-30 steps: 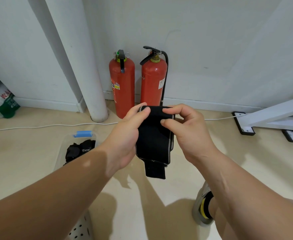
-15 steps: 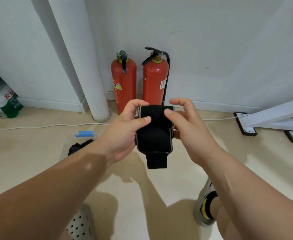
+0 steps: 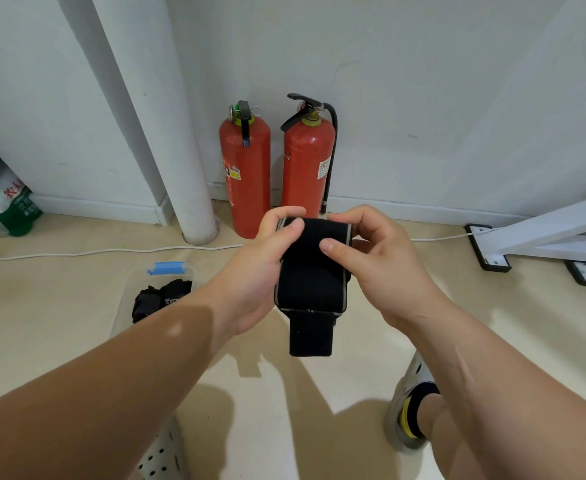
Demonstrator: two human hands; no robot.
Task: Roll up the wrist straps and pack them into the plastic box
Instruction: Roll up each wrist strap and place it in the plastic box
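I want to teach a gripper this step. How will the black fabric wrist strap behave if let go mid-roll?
The black fabric wrist strap looks soft: its free tail hangs limp, so it would probably flop. The rolled top is pinned by the left hand and right hand, so it would likely unroll. It seems light and unlikely to break.

floor [image 3: 59, 327]: beige, smooth
far, by the wall: two red fire extinguishers [image 3: 244, 174], upright, side by side; white pipe [image 3: 187, 188] to their left
left: clear plastic box [image 3: 135, 289], black rolled straps [image 3: 160, 297] inside
across the far floor: white cable [image 3: 94, 252]
right: white frame foot [image 3: 488, 247]
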